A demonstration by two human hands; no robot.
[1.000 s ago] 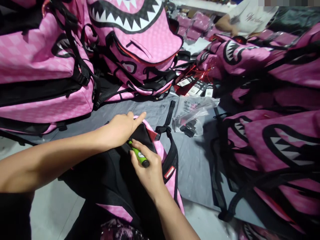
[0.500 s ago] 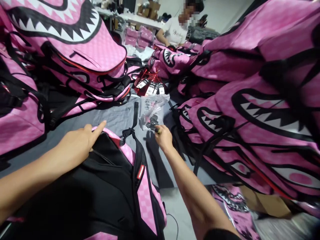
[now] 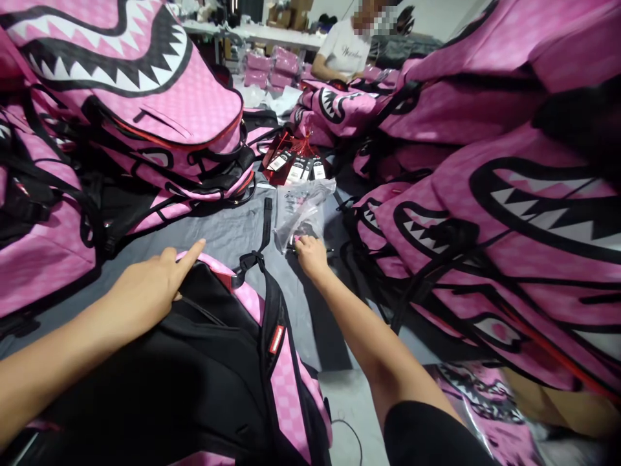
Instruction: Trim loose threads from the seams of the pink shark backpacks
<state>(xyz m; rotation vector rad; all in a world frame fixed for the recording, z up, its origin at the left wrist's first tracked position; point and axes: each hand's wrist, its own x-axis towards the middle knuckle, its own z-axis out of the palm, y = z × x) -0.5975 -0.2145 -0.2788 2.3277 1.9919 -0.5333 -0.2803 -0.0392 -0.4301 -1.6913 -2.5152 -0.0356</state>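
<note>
A pink-and-black backpack (image 3: 208,369) lies in front of me, its black padded side facing up. My left hand (image 3: 148,288) grips its far top edge, with the index finger stretched out and the other fingers curled over. Beyond the backpack, my right hand (image 3: 311,255) is closed at the near end of a clear plastic bag (image 3: 305,204) with dark items inside. A thin black piece sticks out to the right beneath those fingers; what they hold is mostly hidden. One black shoulder strap (image 3: 266,223) stretches across the grey cloth, left of the plastic bag.
Pink shark-mouth backpacks are piled at the left (image 3: 194,110) and right (image 3: 436,213). Tags (image 3: 295,169) with red strings lie behind the plastic bag on the grey table cloth (image 3: 233,226). A co-worker (image 3: 344,48) stands at the back. Below right is a cardboard box (image 3: 557,395).
My right hand has turned palm down over the small dark item at the plastic bag's near end. The left hand keeps its place on the backpack. The view has shifted slightly.
</note>
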